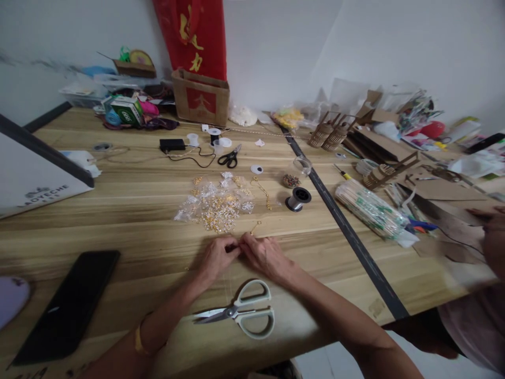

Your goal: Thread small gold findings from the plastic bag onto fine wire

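My left hand point(218, 256) and my right hand point(265, 254) meet over the table, fingertips pinched close together. A short gold chain point(258, 225) with a ring at its end sticks out beyond my right fingers, which are closed on its near end. Whatever my left fingertips pinch is too small to make out; faint thin strands show below them. Just beyond lies a heap of small gold and silver jewellery findings point(221, 211), partly on clear plastic bags. Another gold chain point(262, 193) lies to its right. Light-handled scissors point(252, 310) rest partly open nearer to me.
A wire spool point(299, 199) and a tub of beads point(292, 180) stand right of the findings. Black scissors point(230, 157) lie farther back. A black phone point(67, 308) is at left, a stick bundle point(371, 210) at right. Another person's arm point(495, 237) reaches in from the right edge.
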`<state>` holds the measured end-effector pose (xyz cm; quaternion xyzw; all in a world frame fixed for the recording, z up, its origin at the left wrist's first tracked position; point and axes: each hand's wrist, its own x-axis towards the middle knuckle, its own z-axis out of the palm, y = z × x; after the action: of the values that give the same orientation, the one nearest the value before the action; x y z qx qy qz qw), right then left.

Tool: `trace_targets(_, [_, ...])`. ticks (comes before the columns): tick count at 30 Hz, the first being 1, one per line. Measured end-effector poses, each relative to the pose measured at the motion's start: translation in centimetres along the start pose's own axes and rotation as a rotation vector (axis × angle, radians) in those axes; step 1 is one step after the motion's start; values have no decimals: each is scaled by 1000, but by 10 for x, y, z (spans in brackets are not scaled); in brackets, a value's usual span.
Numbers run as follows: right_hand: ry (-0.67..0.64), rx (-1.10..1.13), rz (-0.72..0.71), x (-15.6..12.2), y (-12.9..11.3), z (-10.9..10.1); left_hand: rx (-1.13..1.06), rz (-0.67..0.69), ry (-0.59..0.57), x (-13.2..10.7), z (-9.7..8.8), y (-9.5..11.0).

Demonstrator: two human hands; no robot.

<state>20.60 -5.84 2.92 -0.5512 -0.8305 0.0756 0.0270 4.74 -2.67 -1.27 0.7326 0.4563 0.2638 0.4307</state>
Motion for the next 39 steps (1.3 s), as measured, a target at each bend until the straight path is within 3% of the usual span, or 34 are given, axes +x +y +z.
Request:
trace_targets(9, [-31, 11, -27, -2, -3, -1, 71, -25, -2, 0, 1, 0])
trace_targets(16, [-41, 52, -12, -1, 1, -9, 36, 35, -12, -1, -3, 0])
trace_targets(19, [26, 89, 2, 0, 17, -18, 3, 2, -9, -1, -6, 0])
trace_targets(23, [159, 90, 134, -1, 52, -35, 35, -40, 1, -2, -6, 0])
trace_targets(28, [217, -59, 292, -8, 94, -49, 134, -31, -12, -3, -8, 7])
trace_targets(32, [135, -121, 386, -18, 111, -41, 182, 48, -26, -7, -12, 15])
trace_targets(39, [55, -210, 321, -38, 120, -10, 280, 188, -105, -16, -14, 21])
